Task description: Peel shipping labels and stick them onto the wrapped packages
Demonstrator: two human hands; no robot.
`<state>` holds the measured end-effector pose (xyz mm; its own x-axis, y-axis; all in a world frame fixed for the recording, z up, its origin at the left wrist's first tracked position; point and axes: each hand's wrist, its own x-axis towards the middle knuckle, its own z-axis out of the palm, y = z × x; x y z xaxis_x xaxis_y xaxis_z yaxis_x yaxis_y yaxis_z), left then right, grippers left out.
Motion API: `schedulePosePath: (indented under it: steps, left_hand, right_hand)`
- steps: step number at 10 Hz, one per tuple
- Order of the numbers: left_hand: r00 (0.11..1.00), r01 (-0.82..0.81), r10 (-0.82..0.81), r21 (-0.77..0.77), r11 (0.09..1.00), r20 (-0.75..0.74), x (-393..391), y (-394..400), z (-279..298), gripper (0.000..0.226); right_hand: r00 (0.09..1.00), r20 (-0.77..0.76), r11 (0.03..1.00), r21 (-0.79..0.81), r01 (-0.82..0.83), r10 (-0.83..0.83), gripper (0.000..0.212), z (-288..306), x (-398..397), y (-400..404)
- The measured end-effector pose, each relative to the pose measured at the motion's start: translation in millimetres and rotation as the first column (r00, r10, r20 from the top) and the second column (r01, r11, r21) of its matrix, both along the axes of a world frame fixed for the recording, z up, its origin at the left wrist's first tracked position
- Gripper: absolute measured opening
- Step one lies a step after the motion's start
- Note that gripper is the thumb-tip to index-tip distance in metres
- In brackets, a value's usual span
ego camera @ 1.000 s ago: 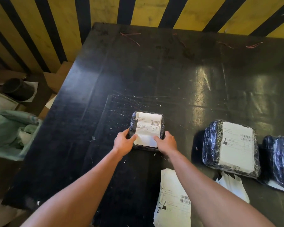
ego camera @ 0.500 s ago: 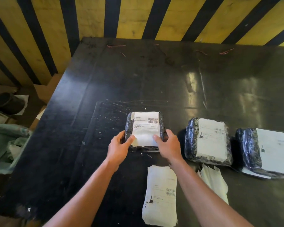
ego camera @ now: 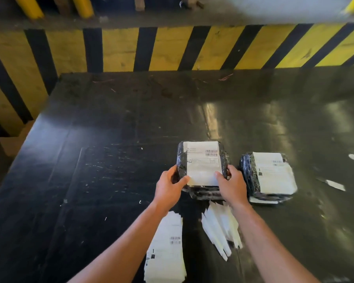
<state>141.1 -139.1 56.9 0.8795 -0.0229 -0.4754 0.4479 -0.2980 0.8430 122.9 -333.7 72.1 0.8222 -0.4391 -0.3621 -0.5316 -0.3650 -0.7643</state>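
Bare forearms, no sleeves, ringless hands

The print on the label [ego camera: 202, 163] of the held package [ego camera: 201, 166] is too small to read, and a second dark package [ego camera: 204, 194] beneath it shows only a sliver of its near edge. The left hand [ego camera: 169, 188] and right hand [ego camera: 233, 185] hide the held package's near corners, with most of their fingers out of sight round its sides. The stack of labels [ego camera: 166, 250] is partly covered by the left forearm and cut off by the bottom edge, and the neighbouring package [ego camera: 269, 176] is smeared by blur.
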Motion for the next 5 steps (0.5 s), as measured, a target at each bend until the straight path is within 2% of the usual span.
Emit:
schedulePosePath:
  steps: [1, 3, 4, 5]
  left_hand:
    - [0.998, 0.056, -0.056, 0.011, 0.998, 0.013, 3.7, -29.9, -1.8, 0.052]
    - [0.989, 0.148, -0.146, 0.128, 0.981, -0.026, 6.1, -55.8, -22.8, 0.068]
    - [0.987, 0.158, -0.159, 0.200, 0.967, -0.007, 1.7, -58.1, -17.0, 0.078]
    - [0.993, 0.112, -0.114, 0.223, 0.968, -0.006, -3.4, -36.7, -12.2, 0.069]
  right_hand:
    - [0.999, -0.031, 0.999, 0.007, 0.037, -0.037, 0.057, -2.0, 0.5, -26.4]
    - [0.993, -0.114, 0.999, 0.031, -0.009, 0.012, 0.058, -12.3, -9.6, -55.2]
    - [0.995, -0.089, 0.998, 0.045, -0.050, 0.053, 0.064, -12.8, -19.0, -59.3]
    - [0.994, -0.019, 0.994, 0.006, -0.106, 0.106, 0.068, -14.4, -36.1, -69.4]
